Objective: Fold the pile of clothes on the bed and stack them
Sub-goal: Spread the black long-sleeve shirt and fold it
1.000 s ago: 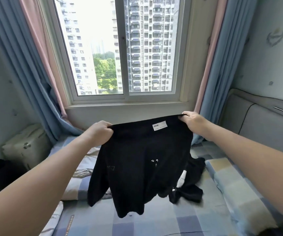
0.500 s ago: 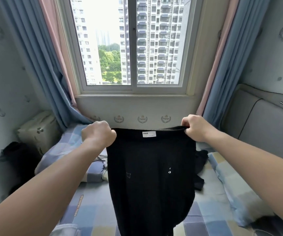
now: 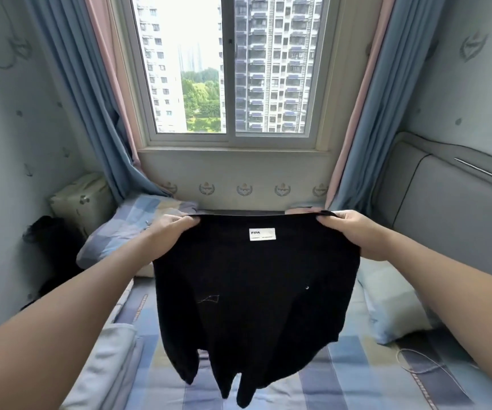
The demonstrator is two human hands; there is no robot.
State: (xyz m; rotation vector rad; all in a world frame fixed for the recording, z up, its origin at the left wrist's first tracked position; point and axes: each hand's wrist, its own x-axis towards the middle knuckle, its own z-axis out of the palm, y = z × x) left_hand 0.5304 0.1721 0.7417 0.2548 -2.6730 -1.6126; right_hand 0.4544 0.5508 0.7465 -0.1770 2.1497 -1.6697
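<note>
I am watching the black garment (image 3: pixel 253 285) hanging in the air over the bed (image 3: pixel 342 377), stretched wide along its top edge; its white label (image 3: pixel 262 234), marked FPA, is facing me just under that edge; its lower end is dangling in uneven points over the checked sheet; 2 hands are sharing the load; the left hand (image 3: pixel 173 232) is gripping the top left corner with fingers curled over the fabric; the right hand (image 3: pixel 354 235) is gripping the top right corner the same way, thumb on the near side; both forearms are reaching forward, well apart; a folded pale cloth (image 3: pixel 111 350) is lying on the bed at the lower left; a checked pillow (image 3: pixel 126 229) is sitting behind the left hand; a light blue pillow (image 3: pixel 392 303) is lying below the right forearm, near a thin cord (image 3: pixel 416 365); a grey headboard (image 3: pixel 445 208) is running along the right; the window (image 3: pixel 230 69) is showing tower blocks between blue and pink curtains (image 3: pixel 91 99)
</note>
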